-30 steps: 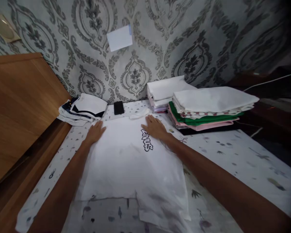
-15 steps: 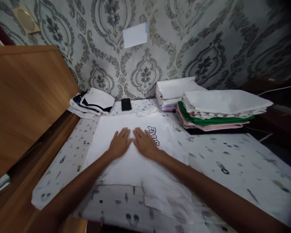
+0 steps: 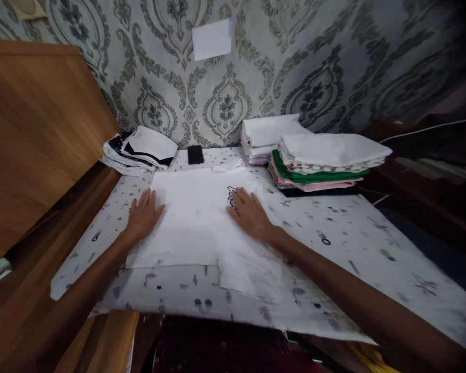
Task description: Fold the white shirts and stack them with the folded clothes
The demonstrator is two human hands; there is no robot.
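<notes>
A white T-shirt (image 3: 186, 223) with black outlined lettering lies spread on a patterned cloth (image 3: 334, 269) over the table. My left hand (image 3: 143, 213) rests flat at the shirt's left edge, fingers apart. On the right part of the shirt lies my right hand (image 3: 252, 215), its fingers stretched out and covering part of the lettering. Neither hand grips anything. The sleeve side of the shirt, at the lower right, is loose and wrinkled.
Folded clothes (image 3: 322, 160) are piled at the back right, beside another folded stack (image 3: 272, 132). At the back left sits a smaller pile of folded clothes (image 3: 151, 146). A black phone-like object (image 3: 195, 154) lies near the wall. A wooden panel (image 3: 42, 140) rises on the left.
My hands have moved apart from the middle of the shirt, the left to its left edge and the right onto the lettering. The camera view has shifted slightly.
</notes>
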